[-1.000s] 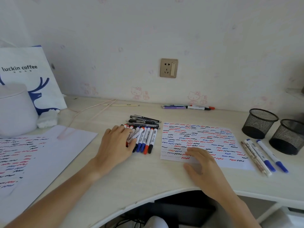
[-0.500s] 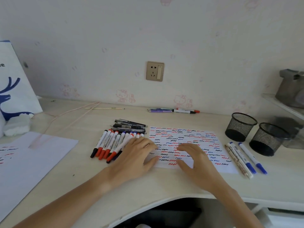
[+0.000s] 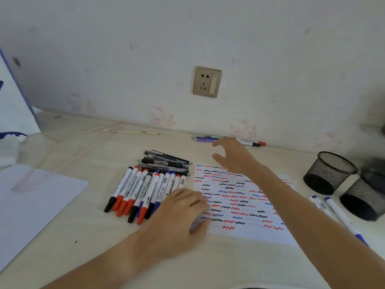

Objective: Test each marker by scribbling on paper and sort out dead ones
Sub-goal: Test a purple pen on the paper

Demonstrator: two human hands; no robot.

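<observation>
A sheet of paper (image 3: 245, 205) covered in red, blue and black squiggles lies at the desk's middle. Left of it several capped whiteboard markers (image 3: 143, 192) lie side by side, with dark pens (image 3: 166, 162) stacked behind them. My left hand (image 3: 181, 213) rests flat on the paper's left edge, partly over the nearest markers, holding nothing. My right hand (image 3: 231, 155) hovers past the paper's far edge with fingers spread and empty, close to a small group of pens and a red-capped marker (image 3: 251, 143) by the wall. Two blue-capped markers (image 3: 333, 211) lie right of the paper.
Two black mesh pen cups (image 3: 331, 174) stand at the right. A second white sheet (image 3: 37, 203) lies at the left, beside a white paper bag (image 3: 14, 105). Thin wooden sticks (image 3: 129, 132) lie near the wall. A wall socket (image 3: 207, 81) sits above the desk.
My right hand lifted off the paper and reached forward toward the pens by the wall. My left hand stayed at the paper's left edge. The camera view tilted and moved closer.
</observation>
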